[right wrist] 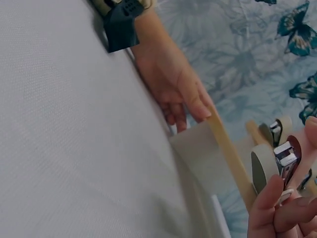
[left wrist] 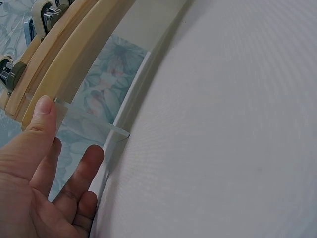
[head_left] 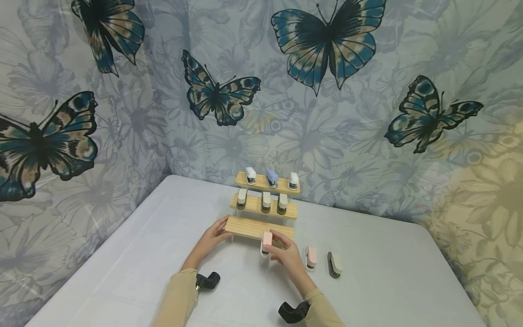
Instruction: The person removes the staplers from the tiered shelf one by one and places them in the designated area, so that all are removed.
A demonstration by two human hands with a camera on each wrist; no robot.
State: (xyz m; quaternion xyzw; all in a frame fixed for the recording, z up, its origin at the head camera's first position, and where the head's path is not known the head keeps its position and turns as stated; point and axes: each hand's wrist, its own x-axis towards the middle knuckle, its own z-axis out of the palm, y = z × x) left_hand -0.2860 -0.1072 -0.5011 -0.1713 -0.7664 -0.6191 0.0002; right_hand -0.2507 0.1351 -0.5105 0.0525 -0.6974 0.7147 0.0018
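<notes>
My right hand (head_left: 287, 254) pinches a small pink stapler (head_left: 267, 239) at the front edge of a three-tier wooden display stand (head_left: 249, 226). In the right wrist view, the stapler's metal mouth (right wrist: 286, 154) and pale base show between thumb and fingers. My left hand (head_left: 211, 237) holds the left end of the lowest shelf. Its thumb (left wrist: 43, 110) lies on the plank's front edge, beside a clear support (left wrist: 94, 119). The middle shelf carries several cream staplers (head_left: 242, 198). Up on the top shelf stand a blue stapler (head_left: 272, 177) and two white ones (head_left: 251, 174).
Right of the stand, another pink stapler (head_left: 311, 258) and a cream stapler (head_left: 335, 264) lie on the white-covered table (head_left: 388, 272). Butterfly-patterned cloth (head_left: 327, 136) hangs behind and to the left. A black camera mount (head_left: 294, 312) sits at each wrist.
</notes>
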